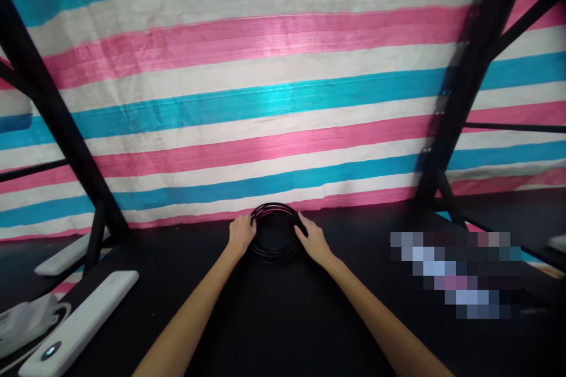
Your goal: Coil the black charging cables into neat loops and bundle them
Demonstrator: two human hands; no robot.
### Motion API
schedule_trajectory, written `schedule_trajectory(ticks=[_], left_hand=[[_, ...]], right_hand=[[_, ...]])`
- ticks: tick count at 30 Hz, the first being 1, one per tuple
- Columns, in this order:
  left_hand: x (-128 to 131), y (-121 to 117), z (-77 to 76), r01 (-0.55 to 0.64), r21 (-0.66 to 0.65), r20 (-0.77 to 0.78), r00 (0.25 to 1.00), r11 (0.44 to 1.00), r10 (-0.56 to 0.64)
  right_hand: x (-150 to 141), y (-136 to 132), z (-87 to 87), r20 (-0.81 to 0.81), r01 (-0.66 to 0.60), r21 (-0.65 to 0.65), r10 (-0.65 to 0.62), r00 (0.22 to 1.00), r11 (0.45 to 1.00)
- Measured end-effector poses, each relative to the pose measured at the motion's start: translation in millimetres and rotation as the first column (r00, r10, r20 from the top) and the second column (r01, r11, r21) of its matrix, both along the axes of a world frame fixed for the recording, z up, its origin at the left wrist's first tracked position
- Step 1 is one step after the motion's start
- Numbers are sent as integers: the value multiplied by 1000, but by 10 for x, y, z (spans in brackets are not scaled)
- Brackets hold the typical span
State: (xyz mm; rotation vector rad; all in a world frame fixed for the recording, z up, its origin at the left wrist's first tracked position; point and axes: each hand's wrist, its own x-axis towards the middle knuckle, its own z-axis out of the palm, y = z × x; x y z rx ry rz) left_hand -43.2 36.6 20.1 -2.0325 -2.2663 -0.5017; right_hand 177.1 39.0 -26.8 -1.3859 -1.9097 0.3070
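Observation:
A coil of black cable (275,255) stands out as a ring of several loops, at the far side of the black tabletop and close to the striped sheet. My left hand (242,233) grips its left side, thumb towards the inside of the ring. On the opposite side, my right hand (313,238) has its fingers closed round the loops. Both forearms reach forward from the bottom of the view. The fingertips behind the cable are partly hidden.
Behind the black table (274,330) hangs a pink, white and blue striped sheet (274,94). Black frame posts rise at left (57,118) and right (464,88). A long white device (84,321) and a white adapter with a cord (29,321) lie left. A pixelated patch covers something at right.

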Motion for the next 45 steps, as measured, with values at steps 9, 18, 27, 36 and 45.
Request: schedule_trajectory(ticks=[9, 18, 27, 36, 45], left_hand=[[-35, -167, 23, -45, 48, 137, 990, 998, 38], [-734, -421, -138, -207, -146, 227, 945, 967, 236], [-864, -536, -151, -246, -183, 156, 949, 952, 275], [-923, -540, -172, -197, -194, 135, 965, 961, 225], [-919, -543, -206, -194, -181, 77, 975, 964, 210]], right_hand=[[40, -92, 158, -10, 119, -29, -119, 993, 993], [527, -71, 274, 95, 420, -235, -409, 907, 877], [559, -61, 218, 261, 418, -268, -352, 899, 868], [484, -111, 179, 342, 383, -187, -305, 889, 905], [457, -116, 169, 379, 368, -169, -284, 881, 914]])
